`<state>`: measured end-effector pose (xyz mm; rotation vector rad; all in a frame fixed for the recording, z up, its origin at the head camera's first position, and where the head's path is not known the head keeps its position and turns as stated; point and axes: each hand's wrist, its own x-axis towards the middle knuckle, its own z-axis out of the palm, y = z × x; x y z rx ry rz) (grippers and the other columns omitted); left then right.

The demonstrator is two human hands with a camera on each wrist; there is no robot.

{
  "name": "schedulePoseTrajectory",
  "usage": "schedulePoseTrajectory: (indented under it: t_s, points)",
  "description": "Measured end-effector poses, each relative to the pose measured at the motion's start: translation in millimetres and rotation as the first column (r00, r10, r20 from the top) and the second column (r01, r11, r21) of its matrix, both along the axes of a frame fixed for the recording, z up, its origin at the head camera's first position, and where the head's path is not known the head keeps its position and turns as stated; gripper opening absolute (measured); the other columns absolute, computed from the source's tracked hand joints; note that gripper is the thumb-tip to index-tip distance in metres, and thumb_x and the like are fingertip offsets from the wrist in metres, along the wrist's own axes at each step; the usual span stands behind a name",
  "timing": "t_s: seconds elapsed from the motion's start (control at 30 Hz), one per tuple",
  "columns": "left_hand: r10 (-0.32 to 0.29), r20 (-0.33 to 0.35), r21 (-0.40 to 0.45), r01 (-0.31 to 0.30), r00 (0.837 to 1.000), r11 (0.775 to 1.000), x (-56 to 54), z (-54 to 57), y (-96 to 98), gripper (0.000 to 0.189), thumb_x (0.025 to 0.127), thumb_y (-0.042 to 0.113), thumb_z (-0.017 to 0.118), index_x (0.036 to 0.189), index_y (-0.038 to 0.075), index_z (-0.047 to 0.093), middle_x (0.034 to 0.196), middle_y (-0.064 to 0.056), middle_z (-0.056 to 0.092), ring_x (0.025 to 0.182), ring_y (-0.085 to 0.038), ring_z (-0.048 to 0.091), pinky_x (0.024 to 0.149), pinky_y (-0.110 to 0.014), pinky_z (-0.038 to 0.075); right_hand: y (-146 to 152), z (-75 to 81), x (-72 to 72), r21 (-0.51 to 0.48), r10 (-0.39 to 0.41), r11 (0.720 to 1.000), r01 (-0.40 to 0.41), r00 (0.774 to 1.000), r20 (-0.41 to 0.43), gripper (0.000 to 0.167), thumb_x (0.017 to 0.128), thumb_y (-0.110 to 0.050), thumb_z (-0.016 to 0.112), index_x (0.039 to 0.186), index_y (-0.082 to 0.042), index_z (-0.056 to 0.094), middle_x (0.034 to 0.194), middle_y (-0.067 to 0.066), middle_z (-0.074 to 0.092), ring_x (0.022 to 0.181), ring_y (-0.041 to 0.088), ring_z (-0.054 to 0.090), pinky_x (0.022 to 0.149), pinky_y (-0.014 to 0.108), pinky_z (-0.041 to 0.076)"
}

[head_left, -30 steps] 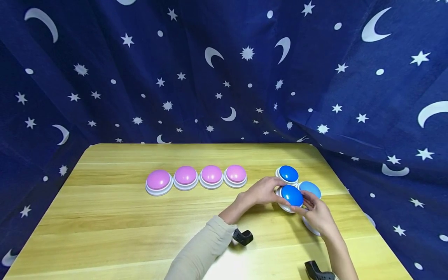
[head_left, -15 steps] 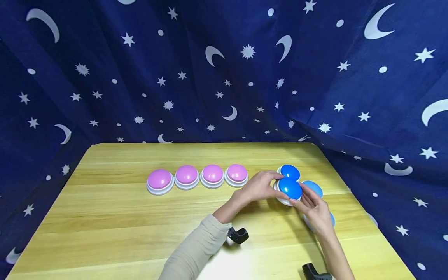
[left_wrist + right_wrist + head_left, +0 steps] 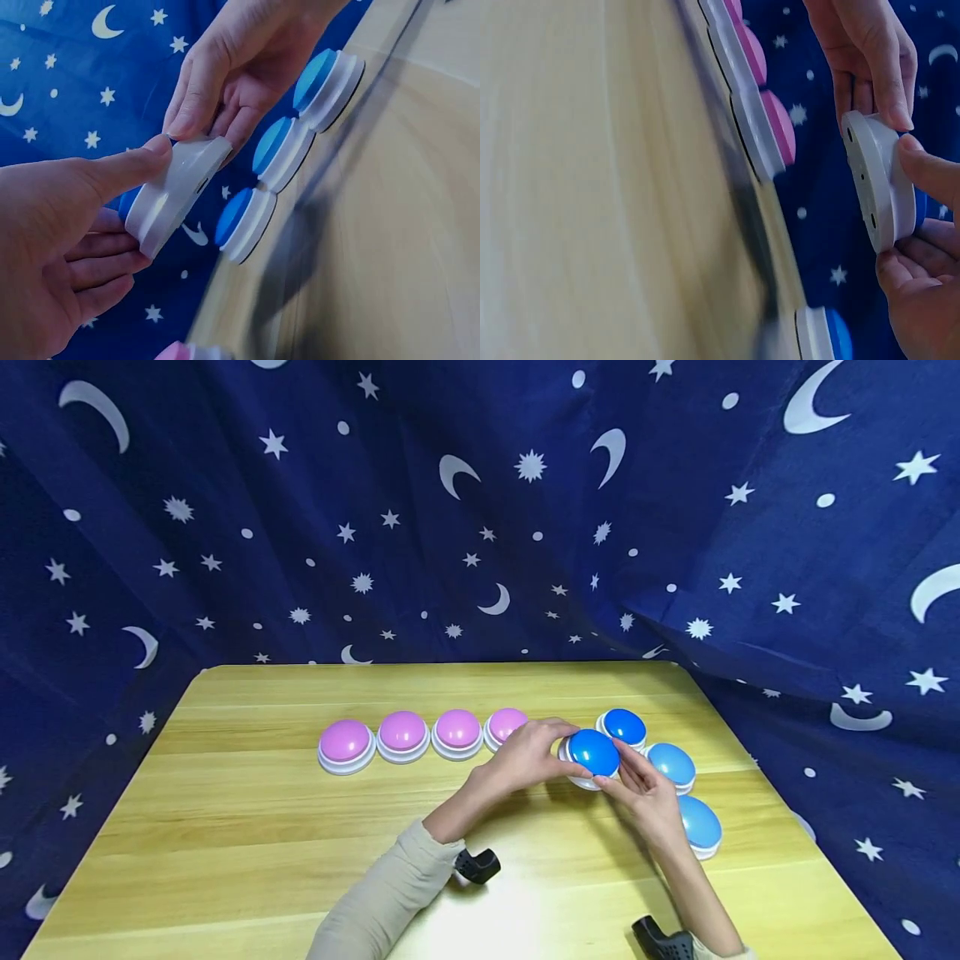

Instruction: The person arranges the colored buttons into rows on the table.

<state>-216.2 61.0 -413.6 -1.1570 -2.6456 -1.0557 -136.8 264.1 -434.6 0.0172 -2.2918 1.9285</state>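
Note:
Between both hands, raised off the table, is a dark blue domed push button [image 3: 594, 752] on a white base. My left hand [image 3: 531, 752] grips its left side, thumb on the near rim. The right hand [image 3: 645, 793] pinches the opposite side. From the left wrist view, the white base [image 3: 180, 191] is tilted, with the left hand [image 3: 67, 232] and right hand [image 3: 240, 75] at its ends. The right wrist view shows its underside with small dark holes. Just behind the right hand sits another dark blue button [image 3: 625, 727] on the table.
Two lighter blue buttons, one farther back [image 3: 671, 764] and one nearer [image 3: 701, 823], stand right of the right hand. Several pink buttons [image 3: 402, 732] form a row to the left; the left hand partly covers the rightmost [image 3: 507, 724]. A star-patterned curtain [image 3: 420, 510] surrounds the wooden table [image 3: 247, 827].
Both hands have carried the dark blue button leftward and slightly back, away from the other blue ones. The nearer light blue button is now less covered by the right hand.

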Motion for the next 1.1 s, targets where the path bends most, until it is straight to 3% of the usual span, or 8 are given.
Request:
schedulePoseTrajectory:
  t_s: [0.1,0.37,0.6,0.83,1.1]
  points:
    - [0.025,0.003,-0.005,-0.025,1.000,1.000,2.5,3.0,-11.7,0.068,0.077,0.047,0.083,0.129,0.007,0.065,0.127,-0.004,0.066,0.117,-0.013,0.060,0.098,-0.023,0.046,-9,0.7,-3.1,-0.002,0.038,0.999,-0.038,0.999,-0.011,0.067,0.088,-0.003,0.074,0.146,0.006,0.042,0.151,0.025,0.038,0.138,0.020,0.040,0.104,0.017,0.037]
    - [0.100,-0.003,0.011,-0.100,0.995,0.995,10.6,5.4,-44.1,0.064,0.075,0.045,0.085,0.124,0.008,0.067,0.118,-0.002,0.068,0.107,-0.013,0.063,0.090,-0.026,0.051,-35,4.2,-10.9,-0.043,0.130,0.991,-0.129,0.992,0.011,0.066,0.087,-0.001,0.074,0.145,0.007,0.043,0.150,0.022,0.040,0.140,0.031,0.035,0.104,0.020,0.037]
    - [0.162,0.014,0.037,-0.162,0.987,0.986,19.9,6.5,-75.7,0.065,0.075,0.040,0.087,0.126,0.005,0.065,0.120,-0.007,0.067,0.106,-0.019,0.064,0.089,-0.034,0.053,-62,5.5,-19.3,-0.040,0.206,0.978,-0.207,0.978,-0.014,0.063,0.085,0.000,0.076,0.142,0.004,0.049,0.145,0.022,0.047,0.136,0.030,0.041,0.103,0.024,0.040]
    - [0.230,0.039,0.097,-0.233,0.972,0.968,30.4,7.3,-110.9,0.059,0.075,0.037,0.088,0.122,0.006,0.067,0.116,-0.005,0.068,0.104,-0.019,0.064,0.086,-0.034,0.054,-94,10.2,-25.4,-0.052,0.292,0.955,-0.293,0.956,-0.024,0.064,0.084,-0.001,0.078,0.141,0.003,0.050,0.145,0.018,0.048,0.136,0.028,0.042,0.105,0.026,0.039]
    - [0.319,0.049,0.098,-0.323,0.946,0.942,42.3,6.9,-149.2,0.061,0.073,0.038,0.088,0.121,0.006,0.068,0.115,-0.004,0.069,0.103,-0.019,0.065,0.084,-0.036,0.055,-132,6.8,-34.4,-0.044,0.394,0.916,-0.398,0.916,-0.076,0.063,0.084,0.003,0.076,0.140,0.005,0.050,0.145,0.020,0.048,0.136,0.031,0.043,0.107,0.030,0.038]
